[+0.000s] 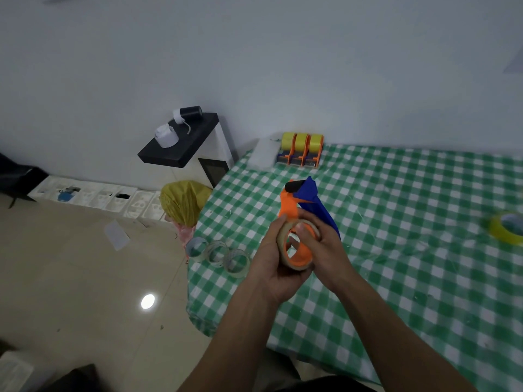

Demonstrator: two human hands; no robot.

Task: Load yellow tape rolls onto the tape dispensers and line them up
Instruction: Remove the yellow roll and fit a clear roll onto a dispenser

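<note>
So the blue and orange plastic tape dispenser [310, 198] is held up in the air over the near-left part of the table, nose pointing away. There's a pale beige ring [283, 244] sitting around its orange wheel [300, 254]. The left hand [268, 270] cups that ring from underneath, fingers curled round it, while the right hand [328, 247] grips the dispenser body with its thumb pressed on the ring's rim. Everything's over a green and white checked tablecloth [396, 193]. At the far edge by the wall, three matching dispensers with yellow tape rolls [301, 149] stand side by side touching, with a white plastic box [264, 155] just beside them. A loose yellow tape roll [501, 234] lies flat way off to the right. Three bare see-through rings [218, 251] sit at the table's left edge, and a crumpled yellow bag [184, 202] is on the floor below.
</note>
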